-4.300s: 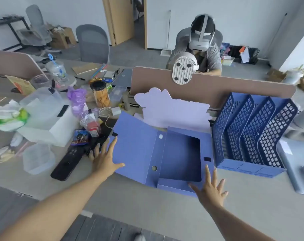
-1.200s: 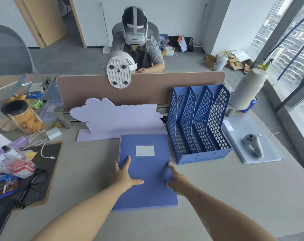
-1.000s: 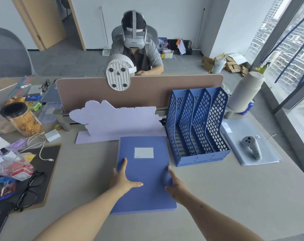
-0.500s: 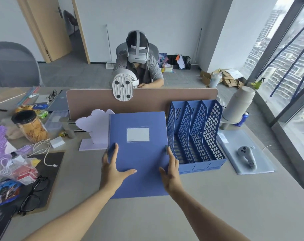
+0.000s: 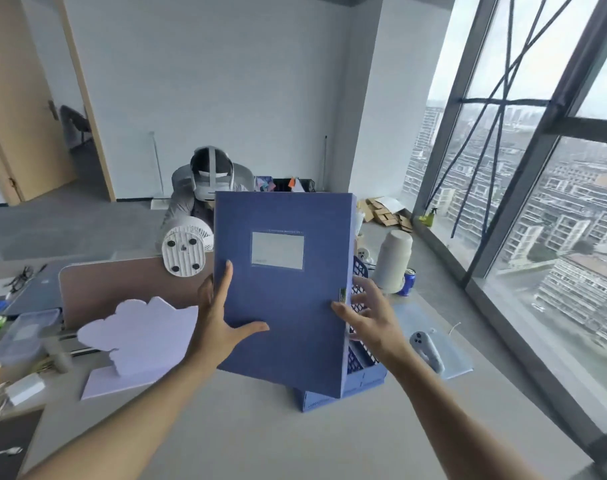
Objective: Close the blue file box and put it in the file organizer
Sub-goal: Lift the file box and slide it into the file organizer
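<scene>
The blue file box (image 5: pixel 281 292) is closed and held upright above the desk (image 5: pixel 260 434), its broad front face turned toward the camera and tilted a little so the top leans right. The left hand (image 5: pixel 219 323) clasps its left edge, fingers running up along that edge and the thumb spread flat across the lower front. The right hand (image 5: pixel 371 320) is at the right side, thumb tip touching the front near the edge, the other fingers splayed wide behind and beside the narrow spine; whether those fingers press on the box cannot be told.

The box is a flat, rectangular case with a matte, slightly grainy blue cover, sharp corners, and a pale rectangular label (image 5: pixel 278 250) on the upper front. A small dark closure tab sits on its right edge.

Behind and below the box stands the file organizer (image 5: pixel 361 372), mostly hidden by it: blue hard plastic with lattice-pattern dividers and a solid base on the desk. The box's lower corner overlaps the organizer's near base in view.

To the left a lilac cloud-shaped foam board (image 5: pixel 139 334) stands on a flat foot. To the right a grey handheld controller (image 5: pixel 427 351) lies on a light blue pad (image 5: pixel 451 351).
</scene>
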The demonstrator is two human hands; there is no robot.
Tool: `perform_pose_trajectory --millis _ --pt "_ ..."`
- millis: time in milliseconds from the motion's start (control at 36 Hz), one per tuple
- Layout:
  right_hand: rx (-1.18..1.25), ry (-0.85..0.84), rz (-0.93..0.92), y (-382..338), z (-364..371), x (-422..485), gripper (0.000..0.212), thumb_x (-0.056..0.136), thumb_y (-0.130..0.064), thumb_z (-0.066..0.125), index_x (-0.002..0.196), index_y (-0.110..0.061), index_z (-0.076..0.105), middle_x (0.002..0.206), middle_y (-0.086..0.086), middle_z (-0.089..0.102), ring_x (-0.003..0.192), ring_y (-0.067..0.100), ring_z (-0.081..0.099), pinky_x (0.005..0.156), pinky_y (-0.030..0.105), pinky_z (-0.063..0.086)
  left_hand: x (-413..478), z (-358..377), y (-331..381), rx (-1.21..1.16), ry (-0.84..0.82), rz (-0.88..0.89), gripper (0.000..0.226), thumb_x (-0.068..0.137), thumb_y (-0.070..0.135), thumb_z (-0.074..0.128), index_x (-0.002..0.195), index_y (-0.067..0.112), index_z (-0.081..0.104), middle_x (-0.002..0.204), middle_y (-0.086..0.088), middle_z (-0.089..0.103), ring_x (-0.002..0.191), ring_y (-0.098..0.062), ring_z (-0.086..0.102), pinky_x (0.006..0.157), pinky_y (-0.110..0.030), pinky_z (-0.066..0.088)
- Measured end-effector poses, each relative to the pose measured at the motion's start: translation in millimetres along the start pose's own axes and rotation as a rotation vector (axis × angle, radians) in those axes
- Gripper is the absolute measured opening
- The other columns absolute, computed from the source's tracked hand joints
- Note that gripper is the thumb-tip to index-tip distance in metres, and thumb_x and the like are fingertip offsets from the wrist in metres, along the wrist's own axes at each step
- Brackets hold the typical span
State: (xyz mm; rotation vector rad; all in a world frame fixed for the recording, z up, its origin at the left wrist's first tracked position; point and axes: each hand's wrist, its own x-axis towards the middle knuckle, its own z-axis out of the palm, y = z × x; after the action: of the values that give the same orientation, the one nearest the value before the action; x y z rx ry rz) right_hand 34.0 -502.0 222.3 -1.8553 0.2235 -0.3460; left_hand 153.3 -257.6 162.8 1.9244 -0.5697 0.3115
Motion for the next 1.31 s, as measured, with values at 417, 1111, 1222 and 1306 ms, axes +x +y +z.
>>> perform_pose_trajectory --millis 417,1111,1222,1306 --pt "-0.616 0.287 -0.008 -5 -52 -12 0.045 0.071 -0.044 0.072 0.095 -0.035 0.035 0.104 -0.009 0.057 0.082 0.023 0.053 0.058 0.033 0.039 49 119 59 -0.339 -0.271 -0.206 0.106 0.062 0.056 0.078 0.15 0.042 0.02 0.143 0.026 0.029 0.139 -0.024 0.041 0.111 -0.046 0.04" --pt "-0.641 0.235 0.053 67 14 38 0.052 0.076 -0.05 0.067 0.104 -0.018 0.037 0.105 0.0 0.055 0.089 0.031 0.057 0.059 0.038 0.04 93 119 26 -0.451 -0.434 -0.466 0.105 0.064 0.052 0.08 0.146 0.055 0.015 0.153 0.005 0.032 0.128 -0.015 0.045 0.089 -0.055 0.056" --pt "-0.634 0.257 0.016 82 23 45 0.053 0.077 -0.052 0.066 0.107 -0.017 0.039 0.106 -0.002 0.052 0.084 0.024 0.054 0.056 0.036 0.038 106 119 12 -0.515 -0.463 -0.471 0.119 0.047 0.056 0.089 0.142 0.061 0.018 0.144 0.008 0.035 0.128 -0.015 0.048 0.089 -0.056 0.056" --pt "-0.546 0.283 0.01 95 34 50 0.05 0.076 -0.05 0.067 0.106 -0.022 0.037 0.104 -0.005 0.05 0.076 0.017 0.047 0.054 0.035 0.039 107 118 12 -0.47 -0.45 -0.426 0.105 0.071 0.034 0.083 0.148 0.053 0.014 0.14 0.012 0.03 0.111 0.002 0.045 0.092 -0.052 0.055"
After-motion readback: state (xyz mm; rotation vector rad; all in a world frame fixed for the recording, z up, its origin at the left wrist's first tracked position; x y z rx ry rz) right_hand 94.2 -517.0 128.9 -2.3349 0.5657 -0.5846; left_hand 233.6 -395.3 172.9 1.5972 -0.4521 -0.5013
